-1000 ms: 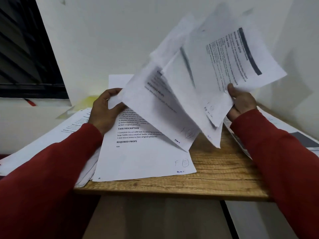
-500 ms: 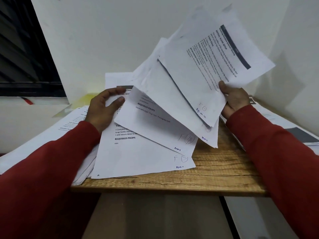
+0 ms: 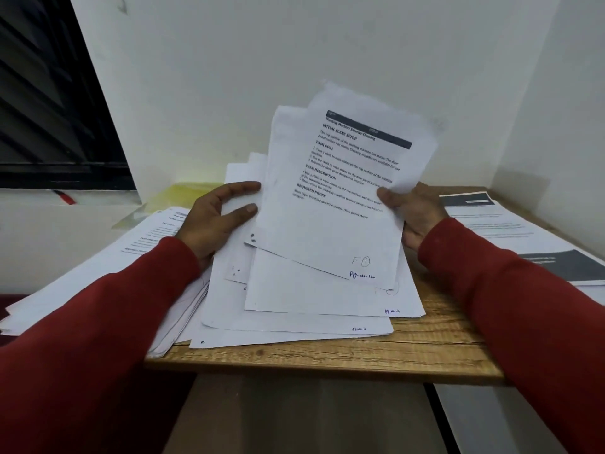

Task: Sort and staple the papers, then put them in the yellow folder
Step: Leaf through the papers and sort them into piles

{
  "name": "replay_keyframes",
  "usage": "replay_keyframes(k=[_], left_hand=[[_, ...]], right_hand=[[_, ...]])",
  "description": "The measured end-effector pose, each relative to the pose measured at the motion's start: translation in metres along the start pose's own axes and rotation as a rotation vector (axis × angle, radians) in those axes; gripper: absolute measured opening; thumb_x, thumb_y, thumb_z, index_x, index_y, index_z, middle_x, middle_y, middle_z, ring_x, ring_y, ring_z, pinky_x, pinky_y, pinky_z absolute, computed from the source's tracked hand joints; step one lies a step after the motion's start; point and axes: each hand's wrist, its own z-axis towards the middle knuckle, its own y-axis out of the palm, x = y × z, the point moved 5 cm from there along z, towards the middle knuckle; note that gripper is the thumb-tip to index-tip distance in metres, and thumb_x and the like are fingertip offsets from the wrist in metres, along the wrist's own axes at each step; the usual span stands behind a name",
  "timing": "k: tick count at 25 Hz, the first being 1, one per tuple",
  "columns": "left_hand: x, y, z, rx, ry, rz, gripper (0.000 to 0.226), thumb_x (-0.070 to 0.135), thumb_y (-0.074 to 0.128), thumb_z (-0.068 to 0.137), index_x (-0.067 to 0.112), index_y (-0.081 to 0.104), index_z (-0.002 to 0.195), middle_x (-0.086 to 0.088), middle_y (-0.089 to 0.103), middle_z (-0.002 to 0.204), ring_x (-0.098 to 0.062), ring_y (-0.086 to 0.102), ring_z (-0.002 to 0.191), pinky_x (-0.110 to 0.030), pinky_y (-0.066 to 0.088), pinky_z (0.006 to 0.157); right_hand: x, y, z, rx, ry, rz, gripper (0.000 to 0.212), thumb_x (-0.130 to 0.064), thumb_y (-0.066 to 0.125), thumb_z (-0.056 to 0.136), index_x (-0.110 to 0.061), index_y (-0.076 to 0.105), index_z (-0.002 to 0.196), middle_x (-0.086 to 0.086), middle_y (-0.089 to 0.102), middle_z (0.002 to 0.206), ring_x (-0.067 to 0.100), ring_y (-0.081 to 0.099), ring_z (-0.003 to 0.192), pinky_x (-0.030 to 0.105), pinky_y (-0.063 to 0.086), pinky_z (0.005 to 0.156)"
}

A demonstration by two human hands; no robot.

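The loose sheaf of white printed papers point(image 3: 330, 224) stood tilted up at the middle of the wooden desk point(image 3: 327, 358), its top sheet bearing a dark header bar, bold headings and blue pen marks near the lower corner. The left hand point(image 3: 212, 221) steadied its 9 o'clock edge, thumb and fingers point(image 3: 244, 187) spread against the sheets. The right hand point(image 3: 411, 214) gripped the 3 o'clock edge, thumb pressed on the front, fingers behind. More white sheets lay fanned flat beneath, reaching almost to the desk's near edge. At 10 o'clock a corner of the yellow folder point(image 3: 193, 191) showed, mostly hidden by a second pile of printed pages point(image 3: 98, 267) that overhung the desk's left side. At 3 o'clock another stack with dark banners point(image 3: 510, 231) lay by the white wall point(image 3: 294, 60). Bare wood showed only along the near edge at 5 o'clock. Both red sleeves point(image 3: 98, 322) crossed the front.
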Motion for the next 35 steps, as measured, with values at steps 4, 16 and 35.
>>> replay_keyframes(k=[4, 16, 35], left_hand=[[0.001, 0.007, -0.005, -0.048, -0.091, -0.046, 0.036, -0.001, 0.059, 0.095, 0.017, 0.067, 0.124, -0.006, 0.071, 0.122, -0.022, 0.069, 0.104, -0.036, 0.059, 0.088], [0.006, 0.004, -0.006, 0.022, -0.182, -0.046, 0.067, -0.016, 0.031, 0.071, 0.015, 0.073, 0.114, -0.010, 0.073, 0.116, -0.023, 0.068, 0.091, -0.031, 0.056, 0.074], [-0.002, 0.009, -0.006, 0.040, -0.327, -0.226, 0.024, 0.017, 0.058, 0.096, 0.000, 0.067, 0.112, -0.016, 0.074, 0.109, -0.023, 0.074, 0.078, -0.034, 0.062, 0.068]], right_hand=[[0.001, -0.011, 0.002, 0.052, 0.034, -0.069, 0.040, 0.009, 0.063, 0.088, -0.003, 0.062, 0.126, 0.014, 0.071, 0.116, 0.032, 0.070, 0.104, 0.047, 0.057, 0.089], [0.000, -0.005, -0.005, 0.019, 0.080, 0.059, 0.042, 0.012, 0.056, 0.091, 0.001, 0.058, 0.131, 0.016, 0.068, 0.121, 0.024, 0.074, 0.086, 0.035, 0.062, 0.064], [0.007, 0.016, -0.014, -0.100, 0.043, -0.087, 0.031, 0.003, 0.058, 0.094, -0.001, 0.061, 0.125, 0.005, 0.077, 0.098, 0.019, 0.074, 0.085, 0.032, 0.061, 0.073]])
